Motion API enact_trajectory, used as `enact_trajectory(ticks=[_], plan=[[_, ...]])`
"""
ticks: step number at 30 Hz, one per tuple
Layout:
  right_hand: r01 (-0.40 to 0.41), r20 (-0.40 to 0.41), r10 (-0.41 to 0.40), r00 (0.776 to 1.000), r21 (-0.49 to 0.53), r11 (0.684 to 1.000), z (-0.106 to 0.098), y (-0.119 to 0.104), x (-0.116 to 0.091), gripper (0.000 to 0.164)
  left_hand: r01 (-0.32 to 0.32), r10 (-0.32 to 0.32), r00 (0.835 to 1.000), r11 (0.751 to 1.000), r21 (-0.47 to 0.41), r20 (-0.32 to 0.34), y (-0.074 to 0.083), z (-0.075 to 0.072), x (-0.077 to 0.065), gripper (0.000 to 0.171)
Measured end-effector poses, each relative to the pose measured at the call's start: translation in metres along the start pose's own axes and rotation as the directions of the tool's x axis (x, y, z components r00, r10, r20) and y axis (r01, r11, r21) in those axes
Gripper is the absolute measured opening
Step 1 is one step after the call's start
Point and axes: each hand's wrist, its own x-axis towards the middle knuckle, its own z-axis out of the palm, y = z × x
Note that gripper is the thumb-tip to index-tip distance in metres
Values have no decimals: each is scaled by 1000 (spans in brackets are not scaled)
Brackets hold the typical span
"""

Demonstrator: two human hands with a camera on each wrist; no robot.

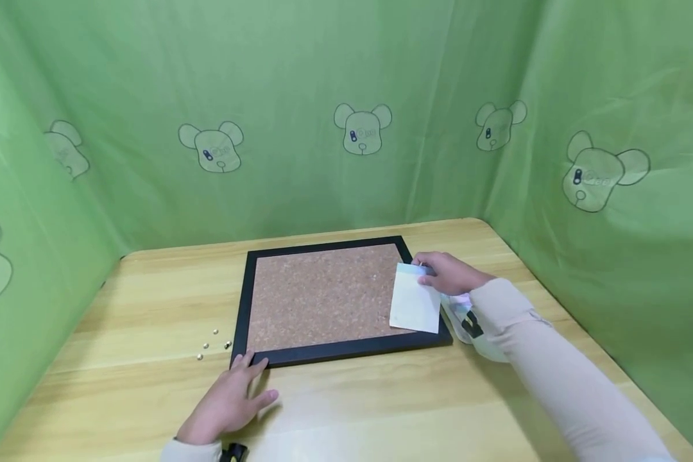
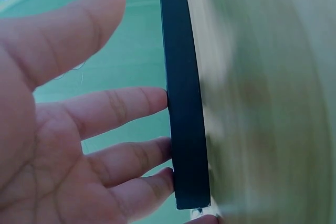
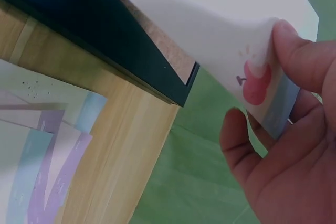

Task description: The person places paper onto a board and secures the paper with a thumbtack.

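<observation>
A cork board in a black frame lies flat on the table. My right hand pinches a pale sheet of note paper by its upper edge, over the board's right side. In the right wrist view the sheet has a blue strip and a printed red cherry, gripped between thumb and fingers. At the board's near left corner my left hand has its fingers extended, their tips touching the black frame edge; its thumb stands apart.
Several small shiny pins or tacks lie left of the board; their exact kind is too small to tell. More note sheets with coloured strips lie right of the board, partly under my right arm. Green curtains surround the wooden table.
</observation>
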Motion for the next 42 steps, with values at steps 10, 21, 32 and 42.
enact_trajectory(ticks=[10, 21, 32, 42], plan=[[-8, 3, 8, 1000, -69, 998, 8, -4, 13, 7, 21, -21, 1000, 1000, -10, 6, 3, -4, 2, 71], [3, -8, -4, 1000, -136, 991, 26, 0, 35, 15, 2, -2, 1000, 1000, -2, 3, -1, -6, -2, 73], [0, 15, 4, 1000, -232, 973, 39, 5, 43, 24, -1, 2, 1000, 1000, -17, 14, -2, 1, 0, 74], [-102, -31, 97, 995, -304, 947, 46, 10, 45, 30, 7, -7, 1000, 1000, -29, 16, -2, -1, -1, 72]])
